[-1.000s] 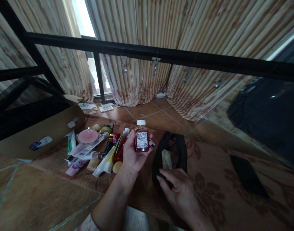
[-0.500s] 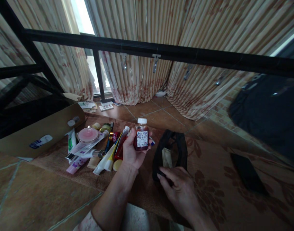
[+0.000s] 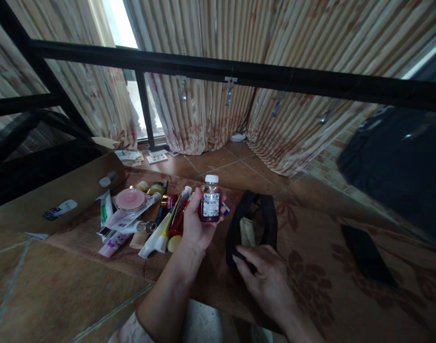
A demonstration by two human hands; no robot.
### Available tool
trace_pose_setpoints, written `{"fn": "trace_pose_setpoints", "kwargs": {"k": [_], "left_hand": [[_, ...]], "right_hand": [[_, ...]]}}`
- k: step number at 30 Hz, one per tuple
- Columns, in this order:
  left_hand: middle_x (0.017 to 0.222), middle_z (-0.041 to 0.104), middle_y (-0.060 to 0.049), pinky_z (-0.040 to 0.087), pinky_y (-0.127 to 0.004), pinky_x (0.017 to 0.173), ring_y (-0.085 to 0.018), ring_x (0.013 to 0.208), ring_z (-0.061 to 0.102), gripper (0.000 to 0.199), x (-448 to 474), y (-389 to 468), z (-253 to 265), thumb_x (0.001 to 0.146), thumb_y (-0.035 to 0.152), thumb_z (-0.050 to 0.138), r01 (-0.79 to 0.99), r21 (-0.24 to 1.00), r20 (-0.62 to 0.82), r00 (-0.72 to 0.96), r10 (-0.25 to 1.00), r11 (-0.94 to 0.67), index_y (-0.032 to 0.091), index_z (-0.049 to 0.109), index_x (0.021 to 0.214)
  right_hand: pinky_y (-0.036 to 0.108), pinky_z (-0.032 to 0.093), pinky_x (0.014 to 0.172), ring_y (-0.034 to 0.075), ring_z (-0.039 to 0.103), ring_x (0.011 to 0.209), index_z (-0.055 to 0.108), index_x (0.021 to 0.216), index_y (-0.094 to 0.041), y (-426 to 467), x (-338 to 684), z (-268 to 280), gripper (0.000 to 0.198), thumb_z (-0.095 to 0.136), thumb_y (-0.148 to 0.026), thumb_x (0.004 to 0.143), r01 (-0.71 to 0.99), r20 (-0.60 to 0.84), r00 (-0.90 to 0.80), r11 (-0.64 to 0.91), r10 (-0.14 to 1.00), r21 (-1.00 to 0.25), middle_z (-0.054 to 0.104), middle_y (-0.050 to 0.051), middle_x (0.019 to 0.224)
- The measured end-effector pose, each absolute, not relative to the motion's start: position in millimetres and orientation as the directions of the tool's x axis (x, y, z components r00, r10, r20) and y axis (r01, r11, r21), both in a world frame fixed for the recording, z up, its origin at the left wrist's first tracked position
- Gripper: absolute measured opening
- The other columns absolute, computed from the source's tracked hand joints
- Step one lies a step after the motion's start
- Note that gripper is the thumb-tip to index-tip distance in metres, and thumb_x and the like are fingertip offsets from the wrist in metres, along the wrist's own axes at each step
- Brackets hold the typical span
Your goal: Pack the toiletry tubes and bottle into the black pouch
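My left hand (image 3: 198, 221) is closed around a small bottle (image 3: 210, 205) of dark red liquid with a white cap and a printed label. The bottle stands upright, its label facing me. My right hand (image 3: 266, 274) grips the near edge of a black fabric pouch (image 3: 269, 219) between thumb and fingers. The pouch gapes at the top, and a pale, flat-sided item (image 3: 247, 232) shows inside it. Left of my hands lies a heap of cosmetics: a round pink container (image 3: 130, 198), a purple-and-white tube (image 3: 114, 244), a white-and-yellow tube (image 3: 162, 238) and several other tubes and jars.
A brown patterned cloth (image 3: 310, 281) lies under everything. To the left stands a cardboard box (image 3: 85, 195) with black fabric in it. On the right rests a flat black object (image 3: 368, 255). A black metal bar (image 3: 203, 64) with hanging clips crosses in front of the curtains (image 3: 218, 119).
The view has shifted very slightly. Both hands keep their places, the left with the bottle and the right at the pouch.
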State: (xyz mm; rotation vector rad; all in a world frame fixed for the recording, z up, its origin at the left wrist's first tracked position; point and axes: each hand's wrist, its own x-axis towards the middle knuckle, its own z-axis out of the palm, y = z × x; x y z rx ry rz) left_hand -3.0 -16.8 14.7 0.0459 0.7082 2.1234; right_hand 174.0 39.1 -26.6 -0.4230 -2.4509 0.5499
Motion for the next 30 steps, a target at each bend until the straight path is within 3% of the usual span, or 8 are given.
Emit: {"fn": "trace_pose_setpoints", "kwargs": {"k": [30], "left_hand": [[0.078,0.070,-0.014,0.051,-0.024,0.049,-0.017,0.058,0.064,0.046,-5.7,-18.8,13.6,0.091,0.047,0.042,-0.823,0.412,-0.267,-0.519,0.812,-0.390,0.008,0.066,0.095]], "right_hand": [[0.031,0.041,0.074,0.015,0.066,0.069,0.070,0.099,-0.022,38.7,173.7,-24.9,0.014,0.061,-0.022,0.089,0.177,0.456,-0.789,0.864,0.411,-0.472,0.074,0.002,0.081]]}}
